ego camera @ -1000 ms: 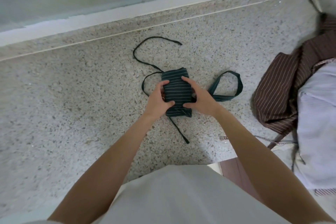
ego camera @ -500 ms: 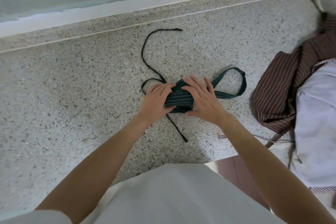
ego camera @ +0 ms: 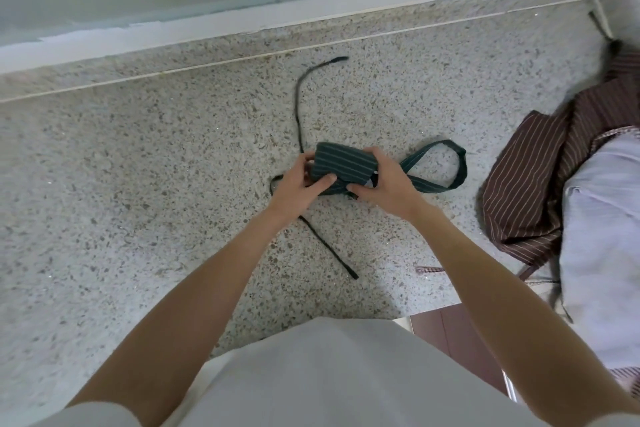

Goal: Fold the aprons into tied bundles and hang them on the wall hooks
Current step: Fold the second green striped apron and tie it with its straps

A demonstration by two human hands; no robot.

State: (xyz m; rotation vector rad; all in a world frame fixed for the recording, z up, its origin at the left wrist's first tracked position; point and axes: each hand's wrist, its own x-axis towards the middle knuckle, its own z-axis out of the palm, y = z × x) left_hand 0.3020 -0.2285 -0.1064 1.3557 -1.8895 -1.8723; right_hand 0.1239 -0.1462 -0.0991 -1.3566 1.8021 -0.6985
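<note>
Green striped apron bundle point(ego camera: 341, 163), left hand point(ego camera: 300, 185) and right hand point(ego camera: 382, 184) gripping its ends

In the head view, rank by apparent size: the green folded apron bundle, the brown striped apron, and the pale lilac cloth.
1. pale lilac cloth, though nearer the camera and cut off
2. brown striped apron
3. green folded apron bundle
</note>
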